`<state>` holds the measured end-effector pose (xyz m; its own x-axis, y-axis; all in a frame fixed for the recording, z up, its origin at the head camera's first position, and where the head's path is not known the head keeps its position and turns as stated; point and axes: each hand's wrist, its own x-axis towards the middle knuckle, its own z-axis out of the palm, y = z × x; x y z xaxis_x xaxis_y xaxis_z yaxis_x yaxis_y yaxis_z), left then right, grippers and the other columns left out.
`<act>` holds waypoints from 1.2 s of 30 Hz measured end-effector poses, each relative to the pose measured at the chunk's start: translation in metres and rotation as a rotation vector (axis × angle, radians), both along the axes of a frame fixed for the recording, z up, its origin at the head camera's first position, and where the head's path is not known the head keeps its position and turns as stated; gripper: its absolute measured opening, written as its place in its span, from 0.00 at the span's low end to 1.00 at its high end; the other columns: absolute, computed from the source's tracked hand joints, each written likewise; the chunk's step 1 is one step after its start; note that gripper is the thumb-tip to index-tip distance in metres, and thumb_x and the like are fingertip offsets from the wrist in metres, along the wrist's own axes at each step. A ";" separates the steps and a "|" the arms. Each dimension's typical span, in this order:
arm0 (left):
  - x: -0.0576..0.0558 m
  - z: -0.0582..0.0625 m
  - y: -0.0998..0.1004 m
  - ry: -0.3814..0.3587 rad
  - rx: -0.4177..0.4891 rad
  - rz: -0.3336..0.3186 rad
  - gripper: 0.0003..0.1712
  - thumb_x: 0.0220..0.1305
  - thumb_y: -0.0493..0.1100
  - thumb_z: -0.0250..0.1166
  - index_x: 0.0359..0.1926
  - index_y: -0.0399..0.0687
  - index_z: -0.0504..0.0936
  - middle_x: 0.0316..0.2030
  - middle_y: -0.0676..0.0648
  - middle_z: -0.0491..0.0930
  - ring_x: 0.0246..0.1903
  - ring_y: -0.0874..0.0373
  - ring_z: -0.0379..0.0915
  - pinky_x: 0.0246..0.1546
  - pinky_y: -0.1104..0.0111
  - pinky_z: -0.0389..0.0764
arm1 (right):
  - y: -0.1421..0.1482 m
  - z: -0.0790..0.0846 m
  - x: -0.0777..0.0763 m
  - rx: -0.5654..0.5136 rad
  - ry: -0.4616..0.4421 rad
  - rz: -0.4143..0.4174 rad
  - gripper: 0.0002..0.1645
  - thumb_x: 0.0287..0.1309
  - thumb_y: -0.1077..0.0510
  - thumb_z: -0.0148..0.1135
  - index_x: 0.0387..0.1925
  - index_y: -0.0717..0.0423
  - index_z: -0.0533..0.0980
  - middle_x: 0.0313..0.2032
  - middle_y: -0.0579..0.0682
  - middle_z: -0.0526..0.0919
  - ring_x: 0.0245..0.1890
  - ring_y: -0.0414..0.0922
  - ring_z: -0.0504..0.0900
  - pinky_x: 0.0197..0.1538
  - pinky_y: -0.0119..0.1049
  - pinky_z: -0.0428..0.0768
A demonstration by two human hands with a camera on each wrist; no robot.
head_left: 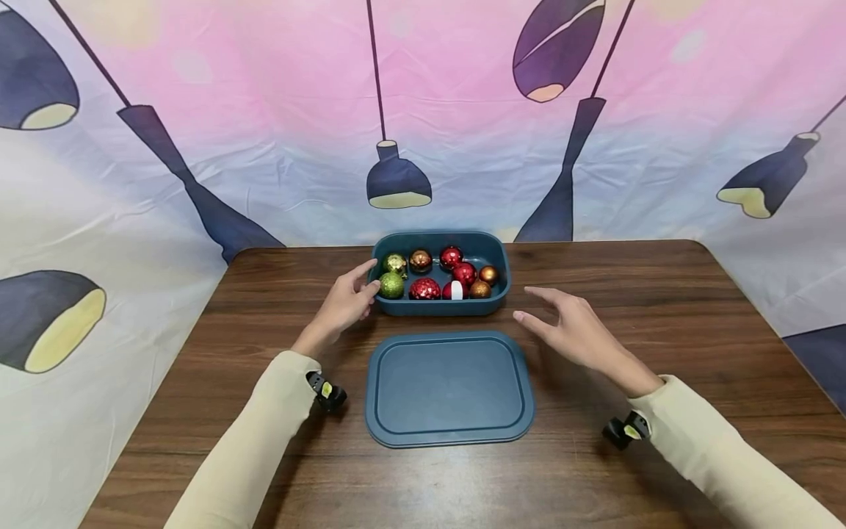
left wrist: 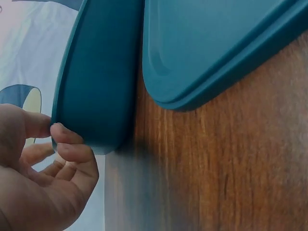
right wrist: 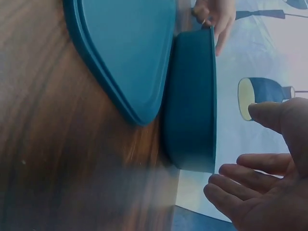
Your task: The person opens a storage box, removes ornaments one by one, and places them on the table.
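A blue-green rectangular box [head_left: 439,307] stands at the back of the table, holding several Christmas baubles. Two green baubles [head_left: 391,285] lie at its left end, with a brown one [head_left: 420,261] beside them. Red baubles [head_left: 424,289] fill the middle, one with a white patch, and small copper ones [head_left: 480,289] lie to the right. My left hand [head_left: 344,300] pinches the box's left rim between thumb and fingers, seen closely in the left wrist view. To the right of the box, my right hand [head_left: 578,330] hovers apart from it, fingers extended and holding nothing.
The matching flat lid [head_left: 449,389] lies on the brown wooden table [head_left: 264,323] in front of the box, between my forearms. A cloth printed with lamps [head_left: 297,176] hangs behind the table's far edge, close to the back of the box.
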<state>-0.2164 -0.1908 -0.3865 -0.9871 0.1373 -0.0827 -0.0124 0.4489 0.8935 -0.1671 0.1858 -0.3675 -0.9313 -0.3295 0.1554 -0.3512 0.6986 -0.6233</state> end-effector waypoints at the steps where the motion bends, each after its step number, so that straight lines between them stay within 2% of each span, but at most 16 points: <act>1: 0.000 -0.001 -0.001 -0.008 0.019 -0.005 0.31 0.80 0.43 0.51 0.79 0.52 0.58 0.21 0.45 0.71 0.16 0.58 0.63 0.24 0.63 0.71 | 0.000 0.000 -0.003 0.000 -0.004 -0.004 0.36 0.70 0.44 0.63 0.68 0.63 0.72 0.50 0.61 0.83 0.21 0.45 0.68 0.44 0.47 0.74; 2: 0.000 -0.001 -0.001 -0.014 0.035 -0.011 0.31 0.81 0.43 0.51 0.80 0.52 0.57 0.21 0.46 0.70 0.16 0.59 0.62 0.23 0.64 0.70 | -0.001 0.000 -0.005 0.000 -0.004 -0.006 0.36 0.70 0.44 0.63 0.68 0.63 0.72 0.55 0.62 0.82 0.21 0.46 0.70 0.45 0.47 0.74; 3: -0.001 -0.001 -0.002 -0.020 0.044 -0.016 0.31 0.81 0.43 0.51 0.80 0.52 0.57 0.20 0.47 0.70 0.16 0.60 0.62 0.23 0.64 0.70 | 0.000 0.000 -0.008 -0.002 -0.004 -0.007 0.35 0.70 0.44 0.63 0.68 0.64 0.72 0.51 0.62 0.83 0.22 0.48 0.70 0.45 0.48 0.74; 4: 0.000 -0.001 -0.002 -0.026 0.049 -0.025 0.31 0.81 0.43 0.51 0.80 0.52 0.57 0.20 0.45 0.71 0.16 0.60 0.63 0.23 0.64 0.71 | 0.000 0.000 -0.011 -0.004 -0.001 -0.008 0.35 0.70 0.45 0.63 0.67 0.64 0.72 0.51 0.62 0.83 0.25 0.51 0.75 0.47 0.50 0.76; 6: -0.001 -0.001 -0.001 -0.039 0.052 -0.032 0.32 0.81 0.44 0.51 0.80 0.52 0.56 0.23 0.41 0.75 0.16 0.59 0.66 0.23 0.64 0.73 | 0.000 -0.001 -0.017 -0.005 0.007 -0.010 0.34 0.70 0.46 0.64 0.66 0.65 0.73 0.58 0.64 0.80 0.39 0.57 0.81 0.52 0.54 0.76; 7: -0.001 -0.001 -0.001 -0.046 0.055 -0.032 0.32 0.81 0.44 0.51 0.80 0.53 0.56 0.25 0.39 0.76 0.17 0.59 0.68 0.23 0.64 0.74 | 0.000 -0.001 -0.020 -0.008 0.008 -0.009 0.34 0.70 0.47 0.64 0.66 0.66 0.73 0.58 0.65 0.80 0.38 0.58 0.81 0.51 0.54 0.77; 10: -0.001 -0.002 0.001 -0.074 0.079 -0.033 0.32 0.81 0.44 0.51 0.80 0.55 0.55 0.26 0.36 0.78 0.17 0.59 0.70 0.23 0.65 0.76 | 0.000 -0.002 -0.030 -0.031 0.013 -0.001 0.32 0.70 0.50 0.64 0.64 0.68 0.74 0.60 0.66 0.78 0.56 0.60 0.80 0.56 0.58 0.77; 15: -0.001 -0.006 0.001 -0.107 0.168 -0.020 0.33 0.81 0.43 0.50 0.81 0.57 0.54 0.25 0.38 0.78 0.17 0.60 0.71 0.23 0.66 0.75 | -0.002 -0.002 -0.043 -0.079 -0.018 0.017 0.30 0.70 0.52 0.65 0.63 0.69 0.75 0.53 0.66 0.83 0.50 0.59 0.85 0.51 0.55 0.82; 19: 0.000 -0.007 0.001 -0.116 0.205 -0.012 0.33 0.81 0.43 0.50 0.81 0.59 0.52 0.25 0.37 0.79 0.17 0.59 0.72 0.23 0.66 0.75 | -0.005 -0.001 -0.055 -0.074 -0.024 0.014 0.28 0.69 0.52 0.65 0.62 0.67 0.77 0.48 0.63 0.86 0.44 0.55 0.86 0.45 0.51 0.83; 23: 0.000 -0.008 0.000 -0.129 0.226 0.006 0.34 0.81 0.44 0.52 0.81 0.61 0.53 0.26 0.34 0.79 0.17 0.59 0.71 0.23 0.67 0.74 | -0.009 -0.001 -0.067 -0.076 -0.047 -0.001 0.26 0.67 0.52 0.67 0.60 0.64 0.79 0.44 0.58 0.87 0.41 0.52 0.86 0.42 0.46 0.82; 30: 0.000 -0.010 -0.001 -0.155 0.270 0.013 0.34 0.81 0.44 0.52 0.81 0.63 0.53 0.22 0.42 0.78 0.17 0.60 0.71 0.22 0.68 0.73 | -0.017 -0.001 -0.082 -0.072 -0.078 0.031 0.23 0.65 0.55 0.69 0.58 0.64 0.81 0.38 0.56 0.84 0.37 0.50 0.82 0.40 0.43 0.79; 36: 0.000 -0.009 -0.001 -0.167 0.289 -0.028 0.35 0.82 0.45 0.50 0.82 0.62 0.48 0.22 0.43 0.80 0.17 0.59 0.74 0.23 0.69 0.74 | -0.024 0.000 -0.093 -0.036 -0.106 0.036 0.23 0.64 0.57 0.69 0.57 0.64 0.81 0.37 0.55 0.81 0.34 0.50 0.76 0.35 0.41 0.73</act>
<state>-0.2164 -0.1915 -0.3958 -0.9588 0.2054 -0.1964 -0.1605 0.1791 0.9706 -0.2601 0.1616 -0.3679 -0.9308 -0.3592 0.0685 -0.3063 0.6635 -0.6826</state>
